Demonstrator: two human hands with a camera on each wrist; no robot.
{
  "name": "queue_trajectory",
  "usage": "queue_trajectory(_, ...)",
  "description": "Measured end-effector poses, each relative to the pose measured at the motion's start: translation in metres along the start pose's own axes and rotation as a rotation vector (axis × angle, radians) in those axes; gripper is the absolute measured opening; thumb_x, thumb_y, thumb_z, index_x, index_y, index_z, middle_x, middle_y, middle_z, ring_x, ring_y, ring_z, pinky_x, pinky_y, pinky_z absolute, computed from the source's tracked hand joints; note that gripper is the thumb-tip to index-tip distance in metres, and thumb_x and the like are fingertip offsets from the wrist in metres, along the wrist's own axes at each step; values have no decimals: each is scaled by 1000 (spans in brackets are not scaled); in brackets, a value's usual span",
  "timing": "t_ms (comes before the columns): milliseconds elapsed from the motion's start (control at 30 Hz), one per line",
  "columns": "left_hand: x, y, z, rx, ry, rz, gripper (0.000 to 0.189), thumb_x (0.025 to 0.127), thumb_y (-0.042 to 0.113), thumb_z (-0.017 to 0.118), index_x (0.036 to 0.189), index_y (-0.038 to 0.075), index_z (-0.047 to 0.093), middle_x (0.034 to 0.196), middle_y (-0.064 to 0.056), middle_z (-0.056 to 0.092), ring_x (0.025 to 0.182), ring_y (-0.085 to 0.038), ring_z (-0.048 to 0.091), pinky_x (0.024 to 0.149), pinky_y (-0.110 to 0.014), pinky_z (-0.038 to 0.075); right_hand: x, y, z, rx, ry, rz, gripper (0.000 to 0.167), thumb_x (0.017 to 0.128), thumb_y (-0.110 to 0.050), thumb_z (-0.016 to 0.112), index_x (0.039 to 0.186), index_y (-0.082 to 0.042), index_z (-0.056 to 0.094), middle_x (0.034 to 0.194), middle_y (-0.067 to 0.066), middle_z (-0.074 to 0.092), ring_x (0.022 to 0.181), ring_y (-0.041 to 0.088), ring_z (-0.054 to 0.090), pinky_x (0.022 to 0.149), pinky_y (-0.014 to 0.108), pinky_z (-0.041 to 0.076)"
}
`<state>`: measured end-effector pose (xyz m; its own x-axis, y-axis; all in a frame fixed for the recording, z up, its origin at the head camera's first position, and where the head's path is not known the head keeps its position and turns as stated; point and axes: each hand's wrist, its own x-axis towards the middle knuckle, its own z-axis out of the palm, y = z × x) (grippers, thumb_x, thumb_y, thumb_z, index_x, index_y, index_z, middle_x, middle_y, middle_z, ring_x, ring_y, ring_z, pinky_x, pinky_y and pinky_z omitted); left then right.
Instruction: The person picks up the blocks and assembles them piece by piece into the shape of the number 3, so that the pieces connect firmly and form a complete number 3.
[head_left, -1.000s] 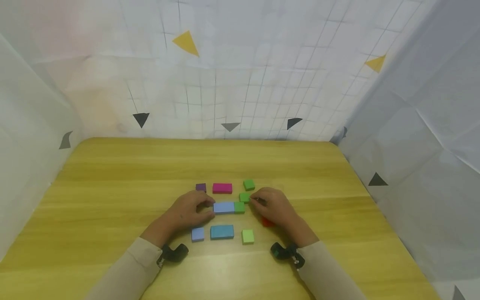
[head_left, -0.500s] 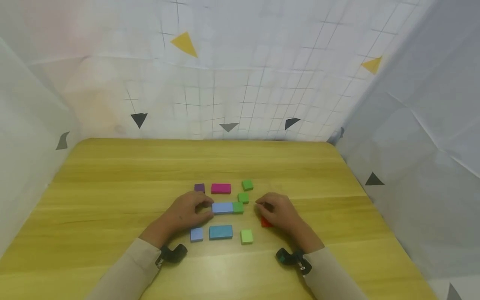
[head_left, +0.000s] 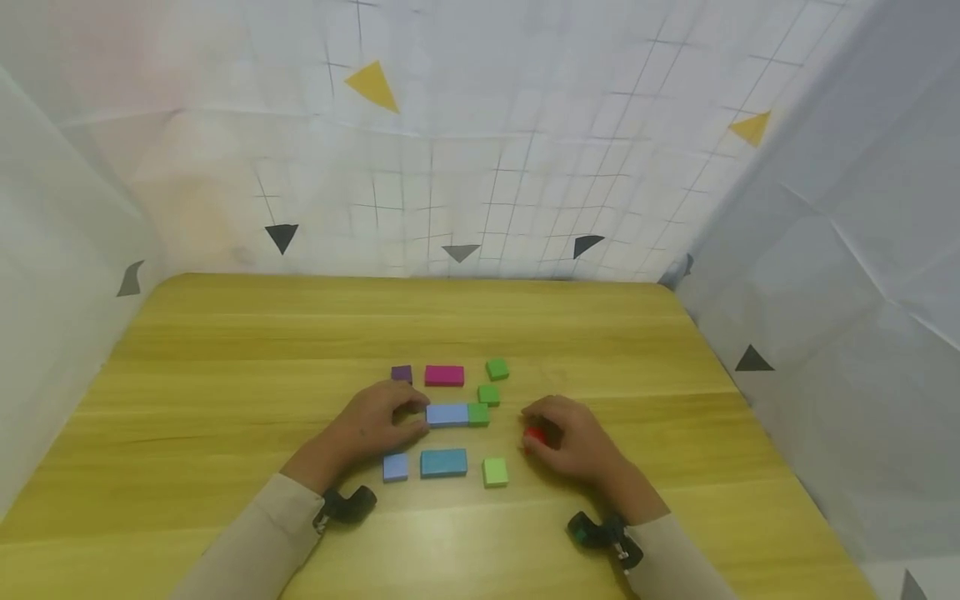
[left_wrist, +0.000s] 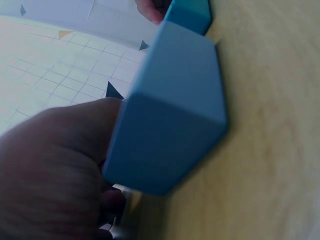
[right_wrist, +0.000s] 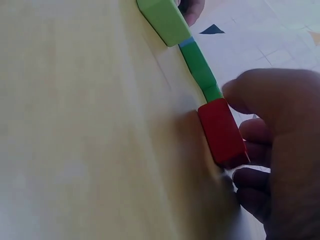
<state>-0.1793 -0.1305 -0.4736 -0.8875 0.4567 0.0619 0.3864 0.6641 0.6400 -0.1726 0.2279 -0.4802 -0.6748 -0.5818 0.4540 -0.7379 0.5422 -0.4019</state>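
Note:
In the head view my left hand pinches the left end of a long light blue block between thumb and forefinger. A green cube sits flush against that block's right end. Just behind it lies another green cube. My right hand is around a red block, thumb and fingers apart on either side. The right wrist view shows the red block on the table, with the thumb tip close by its upper end and the other fingers loosely bent behind it.
A purple block, a magenta block and a third green cube form the back row. Nearer lie a small blue cube, a teal block and a lime cube. White sheeting surrounds the wooden table.
My right hand has drawn back from the green cube behind the light blue block, moving right and toward me to the red block. My left hand stays put.

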Motion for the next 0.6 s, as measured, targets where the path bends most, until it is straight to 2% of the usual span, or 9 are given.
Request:
queue_trajectory(200, 0, 2, -1, 1, 9, 11, 36, 88, 40, 74, 120, 23, 69, 115, 10, 66, 108, -10, 57, 98, -38, 49, -9, 2, -4, 28, -16, -18, 39, 80, -29, 80, 111, -9, 70, 107, -1, 70, 98, 13, 64, 86, 32, 52)
queue_trajectory(333, -1, 2, -1, 2, 1, 4, 36, 89, 40, 74, 120, 23, 68, 115, 11, 65, 107, -9, 57, 97, -38, 49, -13, -1, -7, 26, -40, -10, 39, 79, -31, 80, 111, -10, 69, 105, -3, 68, 94, 11, 62, 83, 32, 53)
queue_trajectory(600, -1, 2, -1, 1, 10, 14, 36, 88, 39, 74, 119, 21, 69, 114, 9, 66, 106, -10, 57, 97, -38, 49, -12, -9, -7, -11, -72, 75, 30, 82, -39, 81, 103, -21, 68, 93, -14, 61, 81, 3, 54, 71, 24, 49)
